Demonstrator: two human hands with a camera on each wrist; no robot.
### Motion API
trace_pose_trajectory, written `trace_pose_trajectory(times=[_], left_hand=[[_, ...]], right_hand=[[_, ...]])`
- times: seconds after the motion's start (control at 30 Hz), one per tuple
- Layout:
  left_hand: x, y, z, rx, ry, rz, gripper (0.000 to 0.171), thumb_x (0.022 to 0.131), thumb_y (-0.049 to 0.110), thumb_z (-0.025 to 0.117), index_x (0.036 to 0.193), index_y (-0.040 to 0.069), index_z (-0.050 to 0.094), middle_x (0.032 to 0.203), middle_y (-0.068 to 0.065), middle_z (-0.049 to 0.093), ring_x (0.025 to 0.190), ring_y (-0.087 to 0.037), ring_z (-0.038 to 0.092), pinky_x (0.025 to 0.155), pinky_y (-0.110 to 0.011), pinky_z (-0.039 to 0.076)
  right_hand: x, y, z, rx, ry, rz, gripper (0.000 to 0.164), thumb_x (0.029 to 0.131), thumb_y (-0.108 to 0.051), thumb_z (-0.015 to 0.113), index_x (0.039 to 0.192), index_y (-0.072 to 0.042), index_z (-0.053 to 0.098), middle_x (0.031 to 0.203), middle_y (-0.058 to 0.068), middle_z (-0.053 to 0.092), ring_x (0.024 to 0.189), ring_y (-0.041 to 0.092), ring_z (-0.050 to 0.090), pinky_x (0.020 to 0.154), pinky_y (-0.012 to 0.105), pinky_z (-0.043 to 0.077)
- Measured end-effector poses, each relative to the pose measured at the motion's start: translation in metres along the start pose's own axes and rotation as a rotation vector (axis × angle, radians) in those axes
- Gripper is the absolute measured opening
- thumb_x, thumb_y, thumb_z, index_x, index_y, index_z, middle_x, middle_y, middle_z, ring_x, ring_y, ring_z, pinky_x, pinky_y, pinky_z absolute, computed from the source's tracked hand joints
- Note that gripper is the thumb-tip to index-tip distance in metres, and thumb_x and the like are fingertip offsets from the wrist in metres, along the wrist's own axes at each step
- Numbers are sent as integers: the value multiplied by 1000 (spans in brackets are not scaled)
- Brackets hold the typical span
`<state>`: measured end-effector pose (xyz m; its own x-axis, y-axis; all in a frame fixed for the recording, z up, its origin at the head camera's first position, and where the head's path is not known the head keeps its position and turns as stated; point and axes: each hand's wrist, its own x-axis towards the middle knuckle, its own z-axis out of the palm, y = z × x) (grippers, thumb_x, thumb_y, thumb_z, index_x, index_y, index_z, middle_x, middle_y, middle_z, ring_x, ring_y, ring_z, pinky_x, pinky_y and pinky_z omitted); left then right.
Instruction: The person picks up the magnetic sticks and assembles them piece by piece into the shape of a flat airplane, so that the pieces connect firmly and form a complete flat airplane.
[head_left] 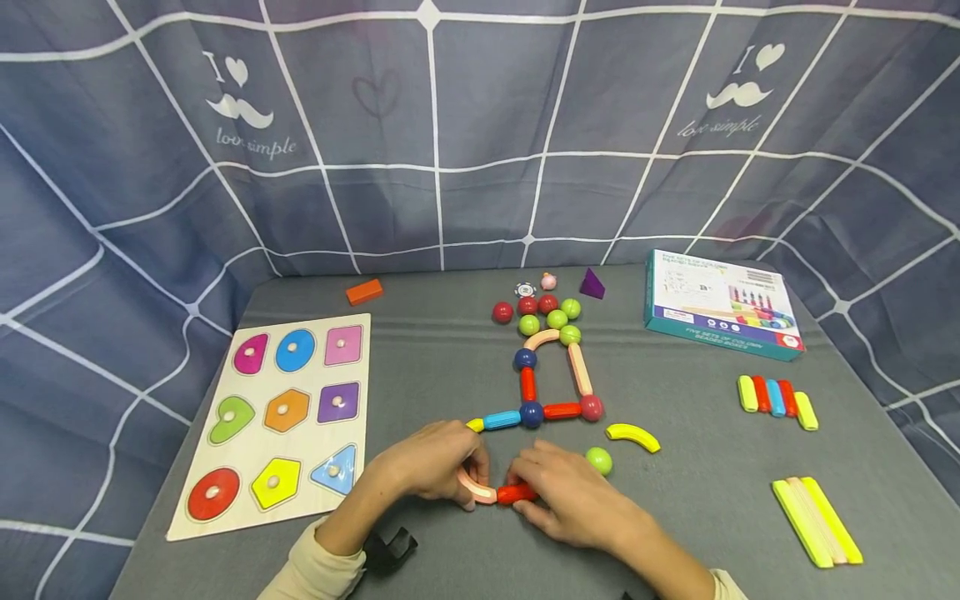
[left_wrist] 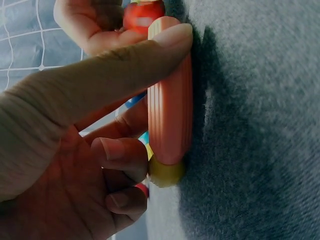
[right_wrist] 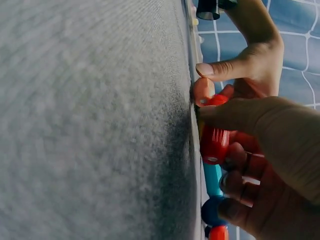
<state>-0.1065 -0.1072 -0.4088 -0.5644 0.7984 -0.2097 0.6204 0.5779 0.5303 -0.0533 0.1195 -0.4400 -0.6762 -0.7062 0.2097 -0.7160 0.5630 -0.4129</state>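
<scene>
My left hand (head_left: 442, 458) pinches a curved peach rod (left_wrist: 170, 100) between thumb and fingers, low over the grey cloth. Its far end meets a yellow piece (left_wrist: 167, 172) in the left wrist view. A short red rod (right_wrist: 215, 140) is pinched by my right hand (head_left: 566, 492), its tip right at the peach rod's near end. Beyond my hands, a light-blue rod (head_left: 501, 420) joins the yellow piece to a dark blue ball (head_left: 532, 414). A loop of rods and balls continues from there, with a red ball (head_left: 592, 407) at its right corner.
A green ball (head_left: 599, 460) and a curved yellow rod (head_left: 633, 437) lie beside my right hand. At left is a wooden shape board (head_left: 315, 327). Red and green balls sit beyond the loop. A box (head_left: 720, 300) and rows of rods (head_left: 817, 521) lie at right.
</scene>
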Motion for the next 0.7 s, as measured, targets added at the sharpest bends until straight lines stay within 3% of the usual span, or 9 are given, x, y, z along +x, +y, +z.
trace_pose_trajectory(times=[0.17,0.27,0.57,0.7], left_hand=[[0,0,-1,-23,-6,-14,26,61,22,90,72,27,66,66,18,57,60,2,45,53,-20,38],[0,0,-1,-34,-8,-12,26,61,21,89,71,27,66,65,18,57,60,2,45,53,-20,37],[0,0,0,-29,-10,4,26,61,20,89,69,26,66,64,17,56,58,2,43,51,-20,35],[1,4,3,14,9,-15,25,62,29,89,70,27,65,64,18,56,57,2,43,52,-20,35]], right_hand=[[-2,5,-2,228,27,41,25,75,-14,70,89,-25,53,73,-13,48,65,1,43,57,16,36],[-5,10,-2,298,20,68,25,74,-13,71,87,-26,54,69,-12,48,59,1,42,54,16,35],[-7,11,0,184,15,61,21,79,-25,77,90,-29,60,87,-20,53,79,1,53,73,24,45],[-6,10,2,161,18,71,21,78,-25,77,90,-28,60,87,-21,53,80,0,52,73,25,46]])
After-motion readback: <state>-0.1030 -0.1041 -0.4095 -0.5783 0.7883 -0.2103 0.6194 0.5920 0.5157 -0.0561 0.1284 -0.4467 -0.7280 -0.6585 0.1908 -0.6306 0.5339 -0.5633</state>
